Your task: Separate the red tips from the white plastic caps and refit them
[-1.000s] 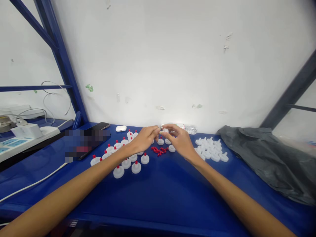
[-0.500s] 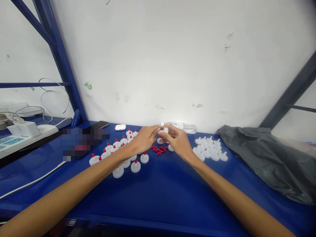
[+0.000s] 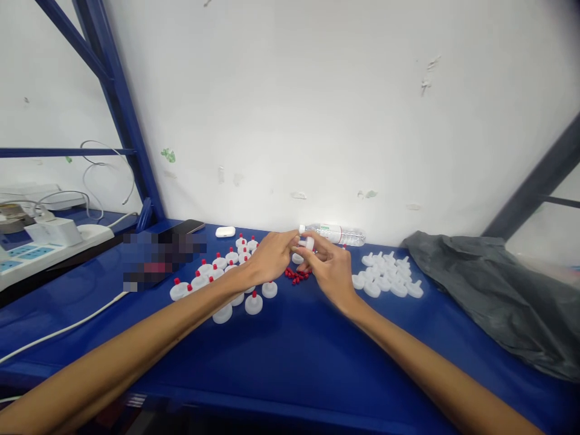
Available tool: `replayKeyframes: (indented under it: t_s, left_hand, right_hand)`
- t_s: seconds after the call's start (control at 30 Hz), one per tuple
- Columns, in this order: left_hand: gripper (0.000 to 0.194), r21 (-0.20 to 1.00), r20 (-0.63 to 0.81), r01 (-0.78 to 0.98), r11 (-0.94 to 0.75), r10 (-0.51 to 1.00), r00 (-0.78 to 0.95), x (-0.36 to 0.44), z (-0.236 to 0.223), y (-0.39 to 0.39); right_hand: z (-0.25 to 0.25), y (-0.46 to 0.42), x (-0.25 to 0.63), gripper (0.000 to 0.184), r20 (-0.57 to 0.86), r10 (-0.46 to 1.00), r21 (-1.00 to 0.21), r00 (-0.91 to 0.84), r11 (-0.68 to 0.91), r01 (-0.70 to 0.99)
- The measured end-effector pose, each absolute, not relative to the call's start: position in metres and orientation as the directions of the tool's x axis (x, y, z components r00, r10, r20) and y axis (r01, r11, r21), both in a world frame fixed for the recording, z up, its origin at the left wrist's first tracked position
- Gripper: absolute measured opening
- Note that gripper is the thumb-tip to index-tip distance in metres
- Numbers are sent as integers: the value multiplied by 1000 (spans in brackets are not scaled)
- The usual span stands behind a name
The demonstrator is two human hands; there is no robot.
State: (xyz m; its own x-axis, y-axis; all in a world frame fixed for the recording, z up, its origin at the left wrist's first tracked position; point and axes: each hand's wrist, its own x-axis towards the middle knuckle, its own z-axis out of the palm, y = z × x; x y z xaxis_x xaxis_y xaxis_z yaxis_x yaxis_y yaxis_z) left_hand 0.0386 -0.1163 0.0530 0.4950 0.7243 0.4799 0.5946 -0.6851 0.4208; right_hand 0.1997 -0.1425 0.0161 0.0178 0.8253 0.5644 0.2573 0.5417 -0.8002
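My right hand (image 3: 334, 269) pinches a white plastic nozzle cap (image 3: 309, 243) between thumb and fingers, lifted above the table and tilted on its side. My left hand (image 3: 274, 257) meets it from the left, fingertips pressed together at the cap's spout end; whatever they grip there is hidden. Loose small red tips (image 3: 296, 277) lie in a heap just below the hands. To the left stand several white nozzle caps with red tips (image 3: 254, 303), spouts up, partly covered by my left forearm. White caps without red tips (image 3: 388, 273) are grouped to the right.
A clear plastic bottle (image 3: 339, 234) lies along the wall behind my hands. Dark grey plastic sheeting (image 3: 489, 290) covers the table's right side. At left are a phone (image 3: 189, 227), a white case (image 3: 225, 232), a power strip (image 3: 88, 235) and a white cable (image 3: 67, 326).
The view has shifted slightly, so everything sits a little further right. The white cap has turned in my right hand's fingers, and both hands stay together.
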Motion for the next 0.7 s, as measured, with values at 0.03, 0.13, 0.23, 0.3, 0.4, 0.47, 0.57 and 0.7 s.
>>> replayKeyframes:
  t_s: [0.03,0.13,0.23,0.3,0.4,0.47,0.57,0.7]
  left_hand:
    - [21,395,486,611,-686,721,495,38,53,-117]
    - [15,318,505,656,-685,708,494,36,53,-116]
    - [18,262,504,674,-691,693,515,33,56,-114]
    - [22,231,495,667,-708,676,546,30,58,-111]
    - [29,199,492,653,-730,651,578,28,59,-106]
    - [31,201,491,649,-734,649,582,27,57,-104]
    - [33,229,486,641,-732,657,576,29,51,-103]
    - [36,274,513,629,-727,664,544,31,48,-103]
  right_hand:
    - [17,-143,198,38,546,837,-820,22,529,218]
    - [19,-145,192,42,504,863,-859,34,497,124]
    - [22,-144,192,45,486,873,-870,38,479,114]
    - [25,-140,196,45,488,873,-862,-7,483,157]
    - [30,-132,205,39,520,847,-796,-112,528,296]
    - [32,-128,210,36,541,827,-725,-155,551,413]
    - [30,-124,216,38,518,833,-691,-194,541,479]
    - [29,-122,221,42,451,861,-794,-234,507,336]
